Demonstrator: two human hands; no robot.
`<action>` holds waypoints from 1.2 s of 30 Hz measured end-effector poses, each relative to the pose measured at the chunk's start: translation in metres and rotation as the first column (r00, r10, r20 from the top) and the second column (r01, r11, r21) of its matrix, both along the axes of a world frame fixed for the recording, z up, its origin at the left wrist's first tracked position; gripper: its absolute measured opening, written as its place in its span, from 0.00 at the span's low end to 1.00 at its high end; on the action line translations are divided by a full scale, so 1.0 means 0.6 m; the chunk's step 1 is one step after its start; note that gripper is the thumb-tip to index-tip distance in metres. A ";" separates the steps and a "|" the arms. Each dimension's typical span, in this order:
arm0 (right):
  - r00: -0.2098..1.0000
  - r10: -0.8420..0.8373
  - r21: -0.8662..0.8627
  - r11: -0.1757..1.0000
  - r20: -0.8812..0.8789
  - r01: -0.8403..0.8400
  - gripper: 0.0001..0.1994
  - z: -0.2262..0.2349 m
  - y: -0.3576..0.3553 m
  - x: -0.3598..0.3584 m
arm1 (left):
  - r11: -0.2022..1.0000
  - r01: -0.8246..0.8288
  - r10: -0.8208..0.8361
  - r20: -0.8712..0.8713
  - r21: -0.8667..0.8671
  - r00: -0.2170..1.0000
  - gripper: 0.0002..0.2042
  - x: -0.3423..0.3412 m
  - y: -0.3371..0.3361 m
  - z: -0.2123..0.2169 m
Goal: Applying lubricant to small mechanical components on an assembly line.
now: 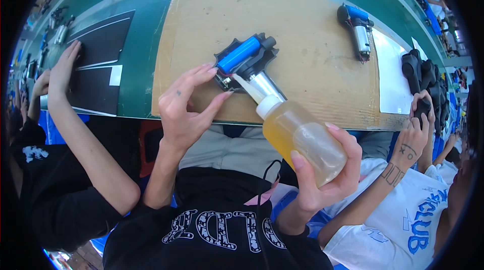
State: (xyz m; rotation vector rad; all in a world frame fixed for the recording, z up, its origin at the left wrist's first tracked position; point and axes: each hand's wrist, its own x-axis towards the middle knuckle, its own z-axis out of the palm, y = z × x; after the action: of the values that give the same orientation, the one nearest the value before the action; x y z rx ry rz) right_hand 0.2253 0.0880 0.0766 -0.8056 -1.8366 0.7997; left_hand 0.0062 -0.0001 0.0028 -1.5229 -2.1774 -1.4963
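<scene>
My right hand [330, 169] is wrapped round a translucent squeeze bottle [302, 139] with yellowish liquid inside. The bottle is tilted, and its pale pointed nozzle [248, 88] reaches to the inside of an opened black device housing [262, 61]. That housing lies on cardboard and holds a blue cylindrical battery [239, 54] and a silver metal cylinder [265, 84]. With thumb and fingertips, my left hand [184, 101] grips the housing's near left end, beside small wiring. Whether any liquid leaves the nozzle cannot be made out.
A second assembly [357, 30] with a blue battery lies at the cardboard's [196, 28] far right. White paper [393, 78] and several black parts [423, 71] are farther right. Dark sheets [98, 43] lie left. Co-workers' arms [65, 88] are close on both sides.
</scene>
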 end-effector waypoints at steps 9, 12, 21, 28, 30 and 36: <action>0.972 0.095 0.039 0.994 0.217 -0.106 0.26 0.038 0.030 -0.034 | 0.999 0.033 -0.033 0.019 -0.035 0.999 0.29 -0.001 0.005 0.020; 0.938 0.131 0.053 0.986 0.320 -0.155 0.25 0.069 0.048 -0.047 | 0.999 0.049 -0.049 -0.008 -0.008 0.999 0.28 -0.007 0.008 0.015; 0.930 0.250 0.005 0.965 0.270 -0.261 0.23 0.085 0.121 -0.075 | 0.996 0.079 -0.080 0.006 0.028 0.997 0.28 -0.014 0.009 0.011; 0.921 0.044 0.202 0.971 0.387 -0.131 0.26 0.070 0.025 -0.057 | 0.996 0.082 -0.082 0.007 0.025 0.997 0.28 -0.016 0.006 0.006; 0.931 -0.012 0.264 0.960 0.366 -0.091 0.27 0.058 -0.002 -0.058 | 0.996 0.086 -0.086 -0.010 0.039 0.996 0.28 -0.017 0.008 0.003; 0.949 -0.058 0.361 0.930 0.311 -0.061 0.29 0.041 -0.027 -0.054 | 0.997 0.068 -0.067 -0.031 0.048 0.997 0.28 -0.017 0.007 -0.002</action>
State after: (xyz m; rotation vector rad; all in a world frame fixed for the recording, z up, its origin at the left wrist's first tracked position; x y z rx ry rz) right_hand 0.1932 0.0720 0.1011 -0.7155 -2.1865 0.3149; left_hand -0.0038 0.0040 0.0017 -1.6073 -2.0775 -1.5248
